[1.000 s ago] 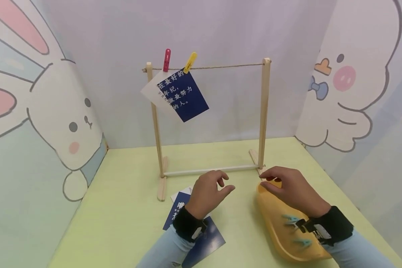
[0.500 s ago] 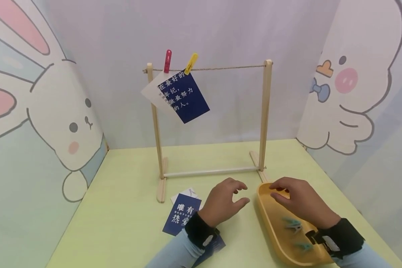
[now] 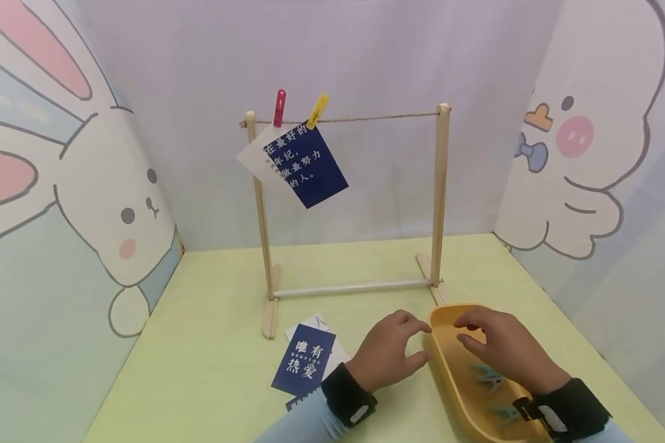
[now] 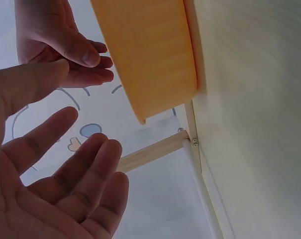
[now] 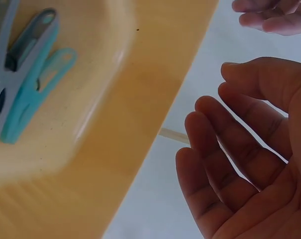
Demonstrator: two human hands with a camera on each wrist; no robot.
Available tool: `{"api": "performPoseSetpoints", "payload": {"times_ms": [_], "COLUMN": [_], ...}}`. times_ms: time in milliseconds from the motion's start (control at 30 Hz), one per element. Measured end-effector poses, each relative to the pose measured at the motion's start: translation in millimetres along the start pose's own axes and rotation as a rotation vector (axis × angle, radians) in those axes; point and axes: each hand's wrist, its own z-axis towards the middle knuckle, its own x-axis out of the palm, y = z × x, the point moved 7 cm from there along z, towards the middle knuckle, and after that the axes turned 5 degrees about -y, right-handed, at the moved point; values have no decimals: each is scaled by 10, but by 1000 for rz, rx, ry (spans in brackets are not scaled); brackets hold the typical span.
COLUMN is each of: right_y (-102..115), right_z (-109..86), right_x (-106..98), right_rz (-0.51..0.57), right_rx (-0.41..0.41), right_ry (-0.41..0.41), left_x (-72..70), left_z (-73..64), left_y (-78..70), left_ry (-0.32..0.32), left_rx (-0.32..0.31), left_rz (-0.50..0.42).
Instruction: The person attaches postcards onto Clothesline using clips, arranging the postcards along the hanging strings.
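Observation:
My left hand hovers beside the left rim of a yellow tray, with thumb and fingers apart and nothing between them. Over the tray hangs my right hand, its fingers loosely bent and also holding nothing, as the right wrist view confirms. Teal clothespins lie in the tray, partly under the right hand and wrist. Left of my left hand is a small pile of cards, topped by a dark blue card with white characters; my left forearm covers part of the pile.
Behind stands a wooden frame with a string across its top. A red clothespin and a yellow clothespin hold a pale card and a blue card there. Printed curtains enclose the table.
Both hands have moved right and nearer to me, the left from above the cards to the tray's rim. More of the card pile now shows. Neither hand has taken hold of anything.

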Motion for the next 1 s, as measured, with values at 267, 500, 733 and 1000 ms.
{"api": "performPoseSetpoints", "payload": {"times_ms": [267,500,733,1000], "right_y": [-79,-129,-169,-228], "right_z": [-77,-113,-111,-137], "right_x": [88,181,265,352], "right_rz": [-39,-37,-42,-22], "right_rx": [33,61,68,131], "right_ry": [59,109,145,226], "left_x": [24,127,214,320], "left_z": [-37,-24,-30,-65], "left_y": [21,-5,-61,-78], "left_ry": [-35,20,74,146], "left_rx": [29,44,80,96], "left_rz": [75,72,96,87]}}
